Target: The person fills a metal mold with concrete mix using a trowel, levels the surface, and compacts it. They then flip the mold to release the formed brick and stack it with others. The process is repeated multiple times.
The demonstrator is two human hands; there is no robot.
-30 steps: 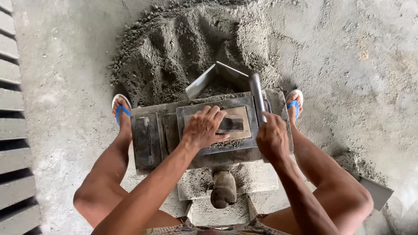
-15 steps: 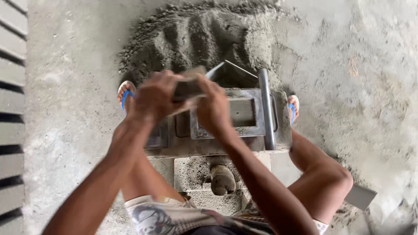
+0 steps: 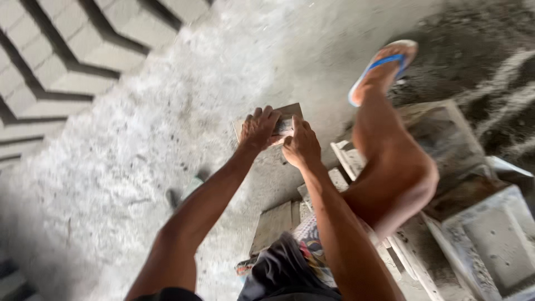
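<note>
**Both hands carry a fresh grey block on a board**

A small grey block (image 3: 285, 126) on a flat board (image 3: 267, 124) is gripped by the left hand (image 3: 259, 129) and right hand (image 3: 301, 147), above the concrete floor (image 3: 167, 111). Finished blocks (image 3: 83, 44) lie in rows far left; a metal mould (image 3: 479, 223) sits right.

Two hands, left (image 3: 258, 128) and right (image 3: 301, 146), grip one flat board (image 3: 290, 109) bearing one grey block (image 3: 284, 126). One blue flip-flop (image 3: 379, 66); one metal mould (image 3: 490, 234). Roughly ten zigzag pavers (image 3: 67, 61) lie in rows, some cut off by the frame.
</note>
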